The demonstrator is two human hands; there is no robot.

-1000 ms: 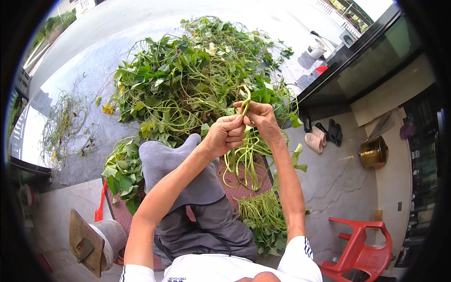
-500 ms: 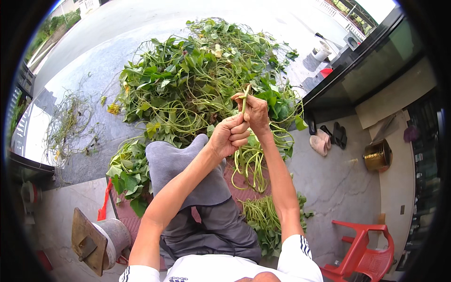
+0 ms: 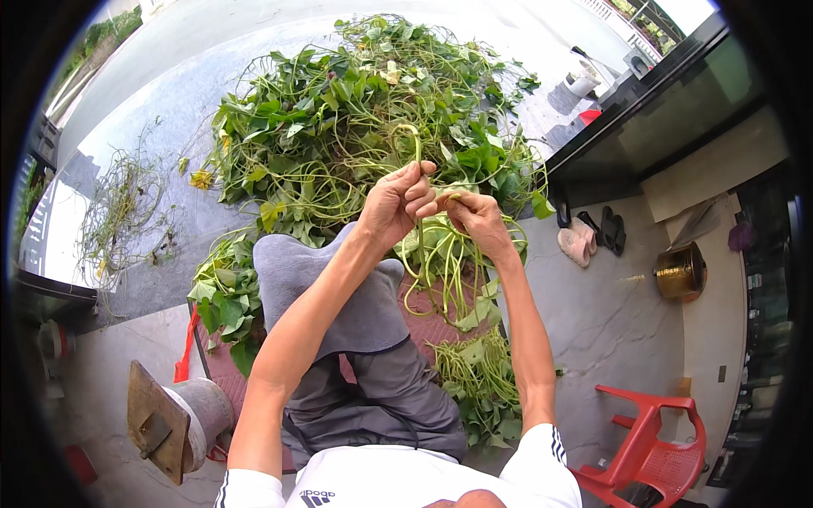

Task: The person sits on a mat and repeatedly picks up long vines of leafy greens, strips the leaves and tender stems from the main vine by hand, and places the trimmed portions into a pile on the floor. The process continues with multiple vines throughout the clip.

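My left hand [image 3: 396, 201] is closed round a green vine stem [image 3: 417, 147], whose top end curls into a loop above the fist while the rest hangs below. Just to its right, my right hand [image 3: 478, 222] pinches a piece of the same greenery between thumb and fingers; whether it joins the left hand's stem I cannot tell. Beneath both hands, loose pale stalks and leaves [image 3: 457, 271] droop over a reddish mat. Beyond them lies a big heap of leafy green vines [image 3: 330, 127].
Bundled stalks [image 3: 474, 381] lie by my right leg, leafy stems [image 3: 224, 300] by my left. A grey cloth [image 3: 326, 288] covers my lap. At left stand a bucket with a wooden board [image 3: 161, 427] and thin vine scraps [image 3: 123, 212]; at right, a red plastic chair [image 3: 656, 440] and slippers [image 3: 577, 241].
My hands have moved apart, the left going up and left, the right lower. The stem that stood straight between them now curls over above my left hand.
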